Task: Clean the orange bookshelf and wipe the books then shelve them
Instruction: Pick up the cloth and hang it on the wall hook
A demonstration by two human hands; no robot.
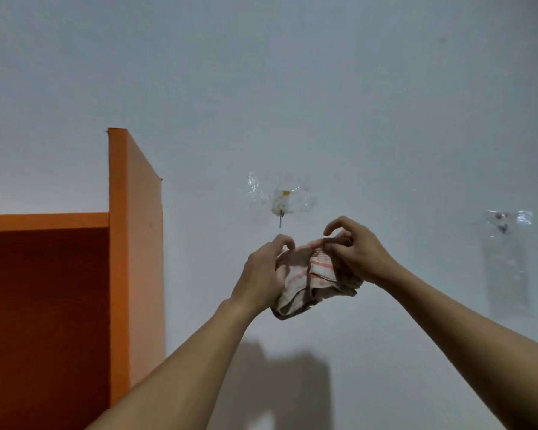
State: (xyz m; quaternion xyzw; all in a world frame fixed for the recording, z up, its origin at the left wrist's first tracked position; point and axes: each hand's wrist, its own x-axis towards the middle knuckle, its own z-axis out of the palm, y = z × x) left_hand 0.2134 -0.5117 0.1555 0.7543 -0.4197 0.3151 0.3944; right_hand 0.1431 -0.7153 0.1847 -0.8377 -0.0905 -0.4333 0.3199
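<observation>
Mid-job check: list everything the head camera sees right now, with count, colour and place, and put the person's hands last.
bookshelf: one, orange, left side, against the wall; the visible shelf space shows no books.
cleaning cloth: one, off-white with orange stripes and dingy patches, bunched, centre, held up in front of the wall.
adhesive wall hook: one, clear with a metal hook, on the wall just above the cloth.
second adhesive hook: one, clear, on the wall at far right.
wall: white, fills the background.
left hand: one, grips the cloth's left side.
right hand: one, pinches the cloth's top edge.
</observation>
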